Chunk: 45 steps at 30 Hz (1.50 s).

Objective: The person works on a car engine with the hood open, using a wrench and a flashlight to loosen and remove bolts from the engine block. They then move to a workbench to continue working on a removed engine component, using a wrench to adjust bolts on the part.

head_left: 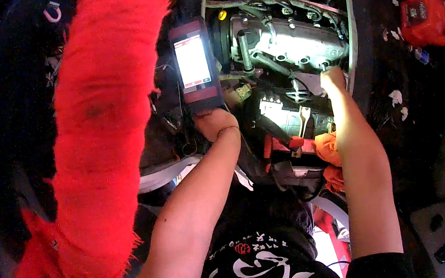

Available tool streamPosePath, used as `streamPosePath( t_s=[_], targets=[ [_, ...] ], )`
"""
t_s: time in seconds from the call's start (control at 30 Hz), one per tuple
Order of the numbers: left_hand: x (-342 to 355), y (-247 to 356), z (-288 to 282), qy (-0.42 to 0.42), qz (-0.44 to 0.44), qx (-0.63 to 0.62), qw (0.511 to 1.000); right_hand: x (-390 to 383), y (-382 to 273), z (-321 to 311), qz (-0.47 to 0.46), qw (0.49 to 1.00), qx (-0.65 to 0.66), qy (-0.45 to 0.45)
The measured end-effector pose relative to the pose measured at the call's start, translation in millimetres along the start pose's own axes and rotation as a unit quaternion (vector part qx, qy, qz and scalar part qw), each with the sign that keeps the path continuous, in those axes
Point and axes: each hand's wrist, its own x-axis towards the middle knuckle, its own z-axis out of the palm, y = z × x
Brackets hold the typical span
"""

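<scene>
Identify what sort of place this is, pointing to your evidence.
Probably a vehicle repair workshop: there is an exposed engine, a lit handheld device at the left hand, and a red container off to the right.

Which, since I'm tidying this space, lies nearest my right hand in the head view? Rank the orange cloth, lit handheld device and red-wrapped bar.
1. Orange cloth: just below the right hand in the picture.
2. Lit handheld device: to the left, at the left hand.
3. Red-wrapped bar: farther left.
</scene>
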Motion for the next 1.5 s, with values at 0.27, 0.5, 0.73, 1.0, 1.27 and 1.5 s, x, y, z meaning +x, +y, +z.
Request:
streamPosePath(
  t_s=[0.27, 0.5, 0.73, 1.0, 1.27, 1.5],
  targets=[
    [5.6, -11.1, 3.3, -0.082, -0.035, 0.112, 0.990, -25.3, 1.8, -11.1, 0.155, 0.955, 0.226, -0.109],
    [3.3, -12.5, 8.3, -0.001, 0.019, 0.006, 1.000, -27.1, -2.7, 3.6, 0.225, 0.796, 0.558, -0.055],
    [5.2, -16.4, 8.7, -0.013, 0.022, 0.004, 1.000, -11.5, 15.5, 39.6, 0.216, 0.729, 0.647, -0.055],
    [6.1, -21.7, 10.7, -0.003, 0.037, 0.013, 0.999, 22.9, 23.0, 75.2, 0.049, 0.893, 0.418, 0.158],
    [10.3, -15.0, -16.4, 0.022, 0.047, -0.042, 0.998, -4.2, 18.9, 36.1, 0.010, 0.997, -0.069, -0.024],
    [137.4, -162.2, -58.7, -0.122, 0.217, 0.107, 0.963, -19.5, 39.5, 45.8, 0.024, 0.976, 0.177, 0.123]
  ],
)
